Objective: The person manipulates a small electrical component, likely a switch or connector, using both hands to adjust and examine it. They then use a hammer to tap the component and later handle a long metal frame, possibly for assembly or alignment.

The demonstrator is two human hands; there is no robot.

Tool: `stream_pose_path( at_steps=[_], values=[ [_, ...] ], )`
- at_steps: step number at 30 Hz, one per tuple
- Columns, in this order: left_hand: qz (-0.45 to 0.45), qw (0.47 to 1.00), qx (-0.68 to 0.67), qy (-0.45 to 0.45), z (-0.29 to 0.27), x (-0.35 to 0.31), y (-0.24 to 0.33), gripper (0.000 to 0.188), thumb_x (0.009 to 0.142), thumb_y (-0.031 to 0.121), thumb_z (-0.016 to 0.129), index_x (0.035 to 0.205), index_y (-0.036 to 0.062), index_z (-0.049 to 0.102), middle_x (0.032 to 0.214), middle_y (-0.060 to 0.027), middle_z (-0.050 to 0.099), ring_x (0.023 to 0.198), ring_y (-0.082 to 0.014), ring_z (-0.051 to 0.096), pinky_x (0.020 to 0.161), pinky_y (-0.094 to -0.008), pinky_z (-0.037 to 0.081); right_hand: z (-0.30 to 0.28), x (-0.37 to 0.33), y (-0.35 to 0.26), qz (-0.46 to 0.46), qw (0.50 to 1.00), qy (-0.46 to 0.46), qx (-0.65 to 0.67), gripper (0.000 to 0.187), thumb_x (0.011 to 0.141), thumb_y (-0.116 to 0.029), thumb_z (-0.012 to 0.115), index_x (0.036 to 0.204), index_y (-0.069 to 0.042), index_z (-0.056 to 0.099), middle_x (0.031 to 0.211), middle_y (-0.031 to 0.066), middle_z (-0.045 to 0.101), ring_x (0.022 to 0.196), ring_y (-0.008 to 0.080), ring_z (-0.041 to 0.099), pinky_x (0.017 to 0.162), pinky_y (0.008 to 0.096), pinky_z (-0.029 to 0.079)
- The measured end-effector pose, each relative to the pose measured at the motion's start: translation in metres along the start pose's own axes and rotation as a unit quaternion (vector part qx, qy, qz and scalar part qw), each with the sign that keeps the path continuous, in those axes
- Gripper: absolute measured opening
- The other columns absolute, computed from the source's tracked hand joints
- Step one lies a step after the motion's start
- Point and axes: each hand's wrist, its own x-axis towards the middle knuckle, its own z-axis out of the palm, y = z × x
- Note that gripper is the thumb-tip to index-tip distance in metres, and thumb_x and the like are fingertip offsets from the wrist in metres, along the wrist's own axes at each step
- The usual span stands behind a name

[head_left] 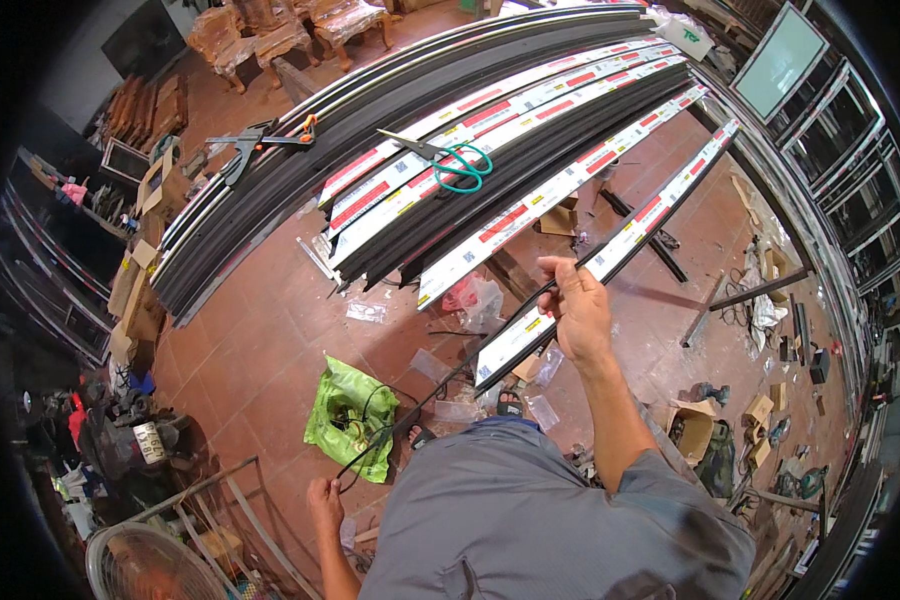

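A thin black rubber strip runs slantwise between my hands. My left hand, low at the left, is closed around its lower end. My right hand pinches the strip at the edge of the nearest long profile, which carries white, red-marked film. Part of the strip behind my fingers is hidden. Farther off lie several more film-covered profiles, side by side with black ones. Scissors with green handles rest open across them.
A bright green plastic bag with dark coils lies on the tiled floor. Orange-tipped clamps rest at the far left profiles. A fan stands lower left, an open carton at right. Frames lean at the right.
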Motion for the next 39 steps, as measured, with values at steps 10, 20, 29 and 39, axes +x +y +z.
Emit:
stream_pose_path(
  at_steps=[10, 20, 29, 39],
  values=[
    [0.156, 0.854, -0.468, -0.168, -0.007, 0.084, 0.302, 0.052, 0.099, 0.015, 0.068, 0.147, -0.0014, 0.056, 0.137, -0.0127, 0.067, 0.123, -0.0187, 0.064, 0.108, -0.035, 0.049, 0.064, -0.062, 0.056, 0.134, 0.955, -0.26, -0.045, 0.046, 0.097, -0.008, 0.076, 0.14, 0.001, 0.062, 0.099, 0.004, 0.072, 0.084, 0.0103, 0.069, 0.076, 0.0279, 0.059],
    [0.175, 0.917, -0.348, -0.083, 0.007, 0.083, 0.337, 0.025, 0.103, 0.012, 0.069, 0.124, -0.0025, 0.071, 0.088, -0.0021, 0.071, 0.08, -0.0094, 0.064, 0.073, -0.0256, 0.051, 0.049, -0.036, 0.048, 0.08, 0.968, -0.197, -0.133, 0.024, 0.105, -0.02, 0.069, 0.108, 0.003, 0.075, 0.089, 0.0049, 0.073, 0.079, 0.01, 0.067, 0.071, 0.0262, 0.055],
    [0.021, 0.847, -0.519, -0.112, 0.001, 0.065, 0.317, 0.018, 0.105, 0.015, 0.068, 0.111, -0.0017, 0.074, 0.078, -0.0016, 0.067, 0.062, -0.0061, 0.056, 0.054, -0.0224, 0.043, 0.063, 0.168, 0.062, -0.429, 0.756, -0.054, -0.492, 0.04, 0.093, -0.016, 0.071, 0.128, 0.001, 0.064, 0.123, 0.0239, 0.063, 0.11, 0.0435, 0.064, 0.094, 0.0519, 0.053],
    [-0.028, 0.833, -0.549, -0.054, -0.012, 0.042, 0.3, 0.019, 0.103, 0.015, 0.072, 0.108, -0.0022, 0.076, 0.081, -0.0019, 0.069, 0.066, -0.0071, 0.061, 0.061, -0.0233, 0.051, 0.108, 0.235, 0.033, -0.189, 0.556, -0.196, -0.785, 0.027, 0.099, -0.014, 0.06, 0.122, -0.001, 0.062, 0.113, 0.0297, 0.069, 0.107, 0.045, 0.072, 0.091, 0.0537, 0.058]
  ],
)
